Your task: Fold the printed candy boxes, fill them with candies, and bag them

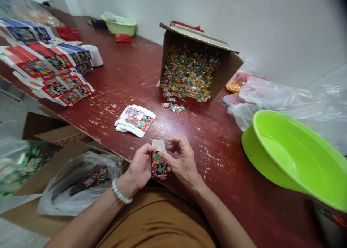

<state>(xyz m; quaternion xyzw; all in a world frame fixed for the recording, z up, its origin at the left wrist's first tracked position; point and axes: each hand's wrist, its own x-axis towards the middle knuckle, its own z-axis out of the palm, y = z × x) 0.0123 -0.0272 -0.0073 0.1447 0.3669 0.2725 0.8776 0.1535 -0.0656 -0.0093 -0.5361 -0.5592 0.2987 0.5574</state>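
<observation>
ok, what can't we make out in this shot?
All in the head view:
Small carton, inside: hidden by its printed front and the right hand.
Wrapped candies, lettering: too small.
Green packets, print: blurred.
Lime basin, far right end: cut off by the right edge.
Dark object, lower right: blurred, cut off by the frame edge.

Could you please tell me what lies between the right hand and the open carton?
The head view shows small wrapped pieces near the carton, then bare tabletop towards the right hand.
</observation>
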